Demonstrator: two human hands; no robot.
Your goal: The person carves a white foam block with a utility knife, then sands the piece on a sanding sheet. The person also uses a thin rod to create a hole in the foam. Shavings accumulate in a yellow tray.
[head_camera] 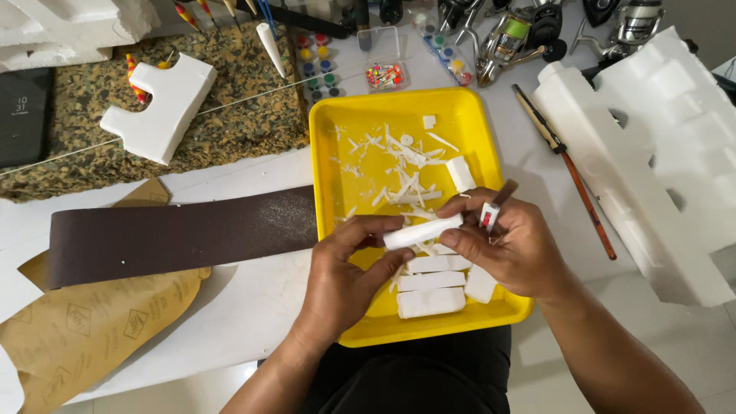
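Foam stick lies w/ long axis 8-to-2 o'clock over yellow tray; left hand pinches its 8 o'clock end, right hand closed round 2 o'clock end plus craft knife.

Bright, even daylight, 1 sharp overhead view.
Soft shadows fell beneath the hands; the yellow tray glowed saturated, white foam block nearly blew out, and edges bowed slightly.
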